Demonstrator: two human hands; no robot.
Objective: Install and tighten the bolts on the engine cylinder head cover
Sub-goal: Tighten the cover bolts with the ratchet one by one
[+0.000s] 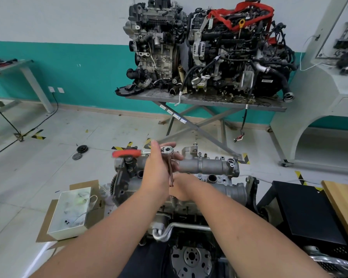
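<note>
Ratchet [141,153] over cover [207,166] edge; floor [68,137] beyond.

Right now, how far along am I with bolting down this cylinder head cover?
Done: the cylinder head cover sits on the engine. In hand: your left hand holds the red-handled ratchet and its extension upright over the cover, and your right hand steadies the lower end. Left: I cannot tell which bolts are tight.

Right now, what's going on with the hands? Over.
Left hand on ratchet head. Right hand steadying extension bar at cylinder head cover. Nothing blocking.
</note>
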